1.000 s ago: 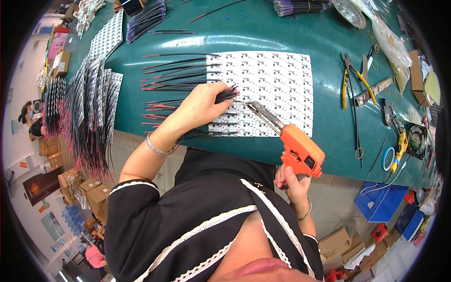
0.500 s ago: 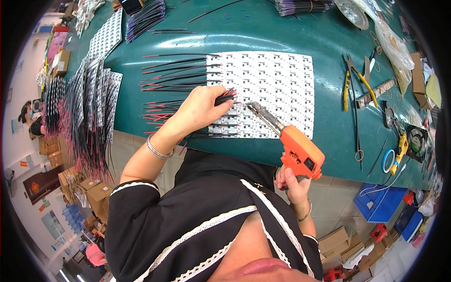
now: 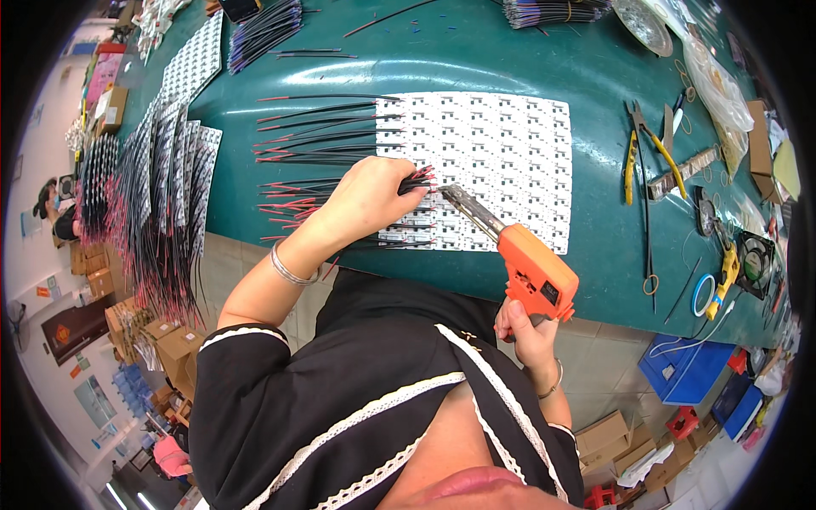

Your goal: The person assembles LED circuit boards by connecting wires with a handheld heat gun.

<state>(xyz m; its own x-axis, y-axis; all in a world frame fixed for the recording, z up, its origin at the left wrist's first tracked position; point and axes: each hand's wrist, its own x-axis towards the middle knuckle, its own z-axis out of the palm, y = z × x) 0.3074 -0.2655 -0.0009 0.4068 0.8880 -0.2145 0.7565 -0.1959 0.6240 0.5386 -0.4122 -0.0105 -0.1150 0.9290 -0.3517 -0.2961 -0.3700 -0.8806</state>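
Observation:
A white panel of small circuit boards [image 3: 503, 153] lies on the green table, with black wires [image 3: 319, 132] running leftward from its left columns and ending in red tips. My left hand [image 3: 361, 197] is closed over the panel's left part, pinching a bunch of black wires [image 3: 415, 180] with red ends. My right hand [image 3: 531, 333] is wrapped round the grip of an orange soldering gun [image 3: 537, 268] near the table's front edge. Its metal tip points left and lies close beside the red wire ends at my left fingers; whether they touch I cannot tell.
Wired panels [image 3: 170, 187] hang in a stack over the table's left side. Wire bundles [image 3: 263, 34] lie at the back. To the right are yellow-handled pliers [image 3: 631, 166], a metal bar [image 3: 684, 172], a blue tape ring [image 3: 702, 293] and a small fan [image 3: 754, 262]. A blue bin [image 3: 687, 370] stands below.
The soldering gun has shifted slightly left, bringing its tip closer to my left fingers. My left hand, still pinching the wires, has moved slightly right.

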